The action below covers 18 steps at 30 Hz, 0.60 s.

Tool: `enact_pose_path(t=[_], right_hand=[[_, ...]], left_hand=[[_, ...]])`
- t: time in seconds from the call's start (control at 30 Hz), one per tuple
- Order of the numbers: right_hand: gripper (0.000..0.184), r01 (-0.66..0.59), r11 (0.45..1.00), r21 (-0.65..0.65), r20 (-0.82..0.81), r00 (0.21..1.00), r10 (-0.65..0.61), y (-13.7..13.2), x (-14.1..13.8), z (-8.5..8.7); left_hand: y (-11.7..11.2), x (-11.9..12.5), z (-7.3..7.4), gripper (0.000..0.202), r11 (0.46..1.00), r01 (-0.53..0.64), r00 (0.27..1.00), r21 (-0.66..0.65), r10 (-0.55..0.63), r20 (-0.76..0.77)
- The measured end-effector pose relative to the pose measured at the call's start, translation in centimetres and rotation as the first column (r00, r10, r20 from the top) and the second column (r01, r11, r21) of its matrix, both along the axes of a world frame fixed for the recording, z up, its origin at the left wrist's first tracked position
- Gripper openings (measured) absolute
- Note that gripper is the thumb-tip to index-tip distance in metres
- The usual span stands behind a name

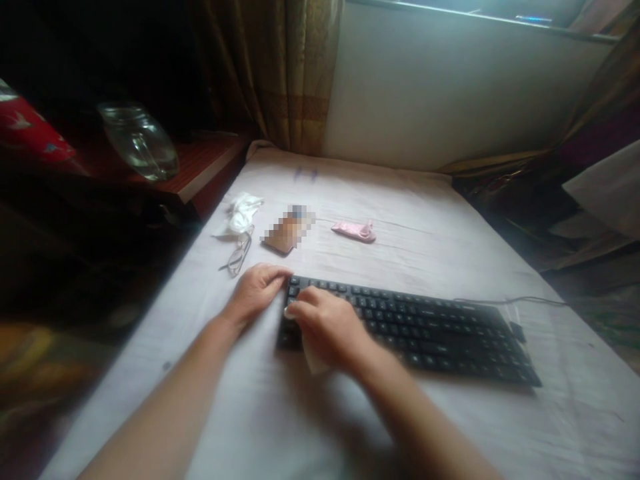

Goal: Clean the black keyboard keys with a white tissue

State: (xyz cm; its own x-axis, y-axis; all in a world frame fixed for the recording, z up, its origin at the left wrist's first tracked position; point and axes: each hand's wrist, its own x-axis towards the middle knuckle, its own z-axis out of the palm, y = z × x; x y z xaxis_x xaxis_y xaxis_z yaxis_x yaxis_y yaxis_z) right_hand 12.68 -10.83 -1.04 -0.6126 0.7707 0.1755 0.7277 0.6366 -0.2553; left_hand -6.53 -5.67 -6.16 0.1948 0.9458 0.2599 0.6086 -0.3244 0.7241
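Note:
A black keyboard lies on the pale cloth-covered surface, its left end beneath my hands. My left hand is closed on the keyboard's far left corner, thumb and fingers brought together there. Over the leftmost keys, my right hand has its fingers bunched around a white wipe. Part of that wipe hangs below the palm, and a bit of white shows at the fingertips. The keys directly under my right hand are hidden.
Beyond the keyboard lie eyeglasses, a crumpled white bag, a blurred-out brown flat object and a pink pouch. A cable trails right. A glass jar stands on the wooden table at left.

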Motion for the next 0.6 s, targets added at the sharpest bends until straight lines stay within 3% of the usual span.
enact_pose_path(t=[0.23,0.4,0.6], right_hand=[[0.017,-0.161,0.985,0.064,0.124,0.981,0.152,-1.5,0.0,0.5],[0.017,-0.140,0.988,0.066,0.056,0.989,0.137,-2.7,0.8,-0.5],[0.023,-0.118,0.992,-0.041,-0.050,0.992,0.116,-3.5,1.9,-0.5]], left_hand=[[0.0,0.0,-0.1,0.025,1.000,-0.008,1.000,0.005,0.008,-0.016],[0.0,0.0,0.1,0.026,1.000,-0.011,1.000,-0.001,0.011,-0.026],[-0.1,0.1,0.3,0.026,1.000,-0.005,0.999,0.000,0.005,-0.040]])
